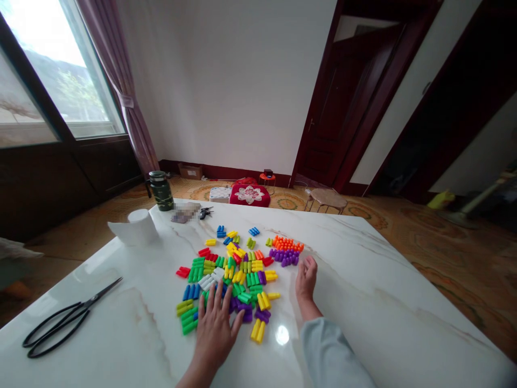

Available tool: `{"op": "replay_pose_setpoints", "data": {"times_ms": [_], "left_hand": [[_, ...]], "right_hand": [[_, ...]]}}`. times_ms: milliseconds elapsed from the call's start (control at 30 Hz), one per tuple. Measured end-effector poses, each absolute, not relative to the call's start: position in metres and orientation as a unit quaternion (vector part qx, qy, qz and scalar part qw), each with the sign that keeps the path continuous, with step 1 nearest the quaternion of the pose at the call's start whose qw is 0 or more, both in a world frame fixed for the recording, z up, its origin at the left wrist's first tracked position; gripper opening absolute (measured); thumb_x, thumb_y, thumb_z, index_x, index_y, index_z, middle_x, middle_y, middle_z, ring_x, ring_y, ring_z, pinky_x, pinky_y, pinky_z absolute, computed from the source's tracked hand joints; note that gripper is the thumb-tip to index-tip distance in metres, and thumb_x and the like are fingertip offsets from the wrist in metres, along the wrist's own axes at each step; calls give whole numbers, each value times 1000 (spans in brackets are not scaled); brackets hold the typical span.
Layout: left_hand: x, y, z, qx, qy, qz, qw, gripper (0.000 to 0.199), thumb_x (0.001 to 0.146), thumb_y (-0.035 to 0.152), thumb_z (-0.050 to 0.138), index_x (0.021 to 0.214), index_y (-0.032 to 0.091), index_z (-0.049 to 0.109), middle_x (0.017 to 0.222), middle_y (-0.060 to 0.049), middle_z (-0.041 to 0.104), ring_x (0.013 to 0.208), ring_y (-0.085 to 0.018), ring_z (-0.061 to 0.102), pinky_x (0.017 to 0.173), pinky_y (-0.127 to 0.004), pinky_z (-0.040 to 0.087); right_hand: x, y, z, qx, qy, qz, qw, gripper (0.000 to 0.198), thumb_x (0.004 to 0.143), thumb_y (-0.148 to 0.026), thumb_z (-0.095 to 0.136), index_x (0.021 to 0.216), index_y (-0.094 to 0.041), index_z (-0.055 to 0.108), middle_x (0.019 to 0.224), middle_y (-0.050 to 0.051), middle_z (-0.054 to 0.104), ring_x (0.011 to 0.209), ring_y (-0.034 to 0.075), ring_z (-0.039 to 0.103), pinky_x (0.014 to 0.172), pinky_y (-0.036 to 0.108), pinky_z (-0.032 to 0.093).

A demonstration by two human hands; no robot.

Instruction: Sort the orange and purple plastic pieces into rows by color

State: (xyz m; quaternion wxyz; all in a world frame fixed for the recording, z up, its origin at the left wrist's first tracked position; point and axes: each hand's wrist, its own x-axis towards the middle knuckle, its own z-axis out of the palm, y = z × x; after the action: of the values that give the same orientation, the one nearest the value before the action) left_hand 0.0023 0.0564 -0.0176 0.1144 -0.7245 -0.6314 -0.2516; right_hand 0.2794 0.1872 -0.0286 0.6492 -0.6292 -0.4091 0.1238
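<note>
My left hand (217, 326) lies with fingers spread over the near-left part of a loose pile of colourful plastic toy blocks (242, 277). Its fingertips reach grey-white, blue and green pieces, and the palm hides some of the blocks below it. My right hand (307, 279) rests on the tabletop at the right, its fingers curled inward. It is just beside a neat cluster of purple blocks (285, 257); whether anything is inside the curled fingers is hidden. Behind the purple ones sits a tight group of orange blocks (288, 244).
Black-handled scissors (70, 320) lie at the left of the white marble-patterned table (133, 345). A white paper roll (139, 226), a dark green flask (161, 191) and small pliers (205, 213) stand or lie along the far left. Beyond the table is a round stool (328, 199).
</note>
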Motion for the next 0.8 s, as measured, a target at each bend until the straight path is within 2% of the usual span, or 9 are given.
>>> {"op": "replay_pose_setpoints", "data": {"times_ms": [100, 200, 333, 567, 667, 800], "left_hand": [[2, 57, -18, -725, -632, -245, 119, 63, 90, 55, 48, 142, 20, 48, 155, -12, 35, 144, -33, 30, 117, -54, 19], [3, 57, -19, -723, -635, -243, 123, 63, 90, 55, 48, 141, 19, 49, 155, -12, 35, 144, -33, 30, 116, -55, 20], [3, 57, -20, -724, -633, -244, 123, 62, 90, 54, 48, 142, 20, 48, 155, -12, 34, 143, -33, 30, 116, -55, 19], [3, 57, -18, -722, -635, -250, 113, 63, 90, 55, 48, 143, 21, 47, 155, -11, 35, 143, -34, 31, 116, -55, 20], [4, 57, -18, -721, -634, -256, 112, 63, 90, 55, 48, 141, 20, 49, 155, -12, 36, 142, -33, 32, 116, -55, 20], [4, 57, -19, -722, -631, -264, 108, 62, 90, 55, 49, 141, 20, 49, 154, -12, 37, 142, -33, 32, 116, -55, 19]], "right_hand": [[277, 174, -31, -637, -466, 58, 611, 26, 81, -35, 46, 90, -19, 63, 95, 10, 63, 88, 23, 60, 82, 38, 51], [270, 169, -32, -620, -539, 61, 567, 21, 77, -27, 45, 75, -20, 65, 84, 7, 65, 82, 21, 61, 82, 36, 51], [261, 172, -31, -611, -612, 47, 500, 30, 76, -23, 43, 86, -18, 70, 96, 11, 71, 91, 23, 64, 88, 39, 51], [239, 170, -18, -564, -668, 103, 475, 33, 87, -27, 41, 95, -16, 71, 99, 12, 71, 93, 22, 66, 91, 38, 52], [219, 174, -11, -569, -674, 142, 449, 38, 87, -31, 44, 110, -14, 69, 117, 15, 68, 111, 25, 62, 102, 42, 46], [188, 181, -8, -595, -657, 227, 403, 49, 85, -38, 51, 126, -15, 62, 140, 14, 54, 133, 28, 46, 113, 44, 35]]}}
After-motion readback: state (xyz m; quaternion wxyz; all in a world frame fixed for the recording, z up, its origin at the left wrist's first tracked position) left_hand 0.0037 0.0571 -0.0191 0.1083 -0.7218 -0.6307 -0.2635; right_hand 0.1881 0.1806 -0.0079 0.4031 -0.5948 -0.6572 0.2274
